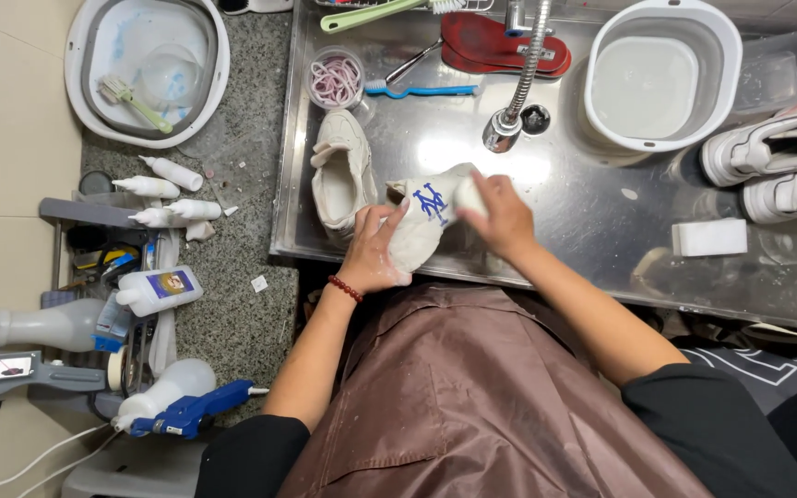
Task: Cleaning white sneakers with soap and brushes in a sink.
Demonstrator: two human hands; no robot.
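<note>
Hands grip white sneaker point(426, 217) before the faucet point(509, 120): left hand point(375, 254) clasping the near end, right hand point(502, 217) the far end, shoe slanting between them.

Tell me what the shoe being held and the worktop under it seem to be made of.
Shoe: looks like white leather or a synthetic, smooth with a wet, soapy film; which one is unclear. Worktop: probably stainless steel, grey and shiny, showing bright reflections.

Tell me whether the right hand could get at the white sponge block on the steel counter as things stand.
Probably yes, once it lets go. The right hand is gripping the white shoe, so it is occupied. The sponge block lies to its right on bare steel counter, with nothing standing between them.
</note>
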